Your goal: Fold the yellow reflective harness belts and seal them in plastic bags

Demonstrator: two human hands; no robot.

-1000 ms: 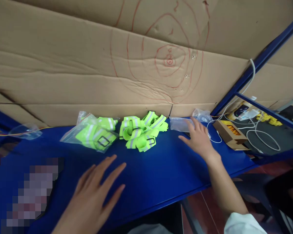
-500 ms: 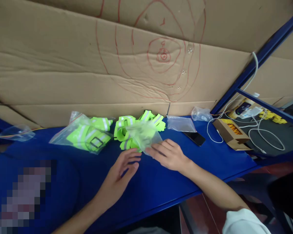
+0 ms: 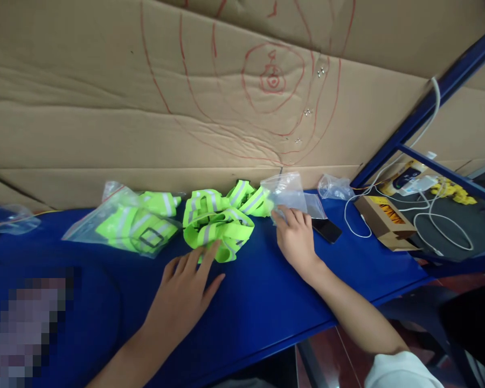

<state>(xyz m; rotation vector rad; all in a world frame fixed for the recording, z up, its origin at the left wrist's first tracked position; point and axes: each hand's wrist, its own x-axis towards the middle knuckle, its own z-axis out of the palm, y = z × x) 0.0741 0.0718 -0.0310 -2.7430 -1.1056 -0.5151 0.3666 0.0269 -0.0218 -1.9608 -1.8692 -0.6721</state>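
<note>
A tangled fluorescent-yellow reflective strap (image 3: 226, 223) with grey stripes lies bunched on the blue table. My left hand (image 3: 181, 288) is open, its fingertips at the near edge of the strap. To the right, my right hand (image 3: 297, 234) pinches a clear plastic bag (image 3: 285, 188), which spreads out beyond the fingers and looks flat. Another clear bag (image 3: 316, 206) is partly hidden beneath it. At the left rests a zip bag (image 3: 92, 215) with a folded yellow reflective strap (image 3: 137, 229) and a black buckle in or under it.
A black phone (image 3: 326, 230) lies right of my right hand. Farther right stand an open cardboard box (image 3: 383, 223) with orange items and a white cable (image 3: 416, 221). Cardboard panels (image 3: 84, 134) wall off the back. A blue metal frame (image 3: 424, 118) rises at right.
My right hand has drawn the clear bag off the strap and over to the right. My left hand has come down to the strap's near edge with fingers extended.
</note>
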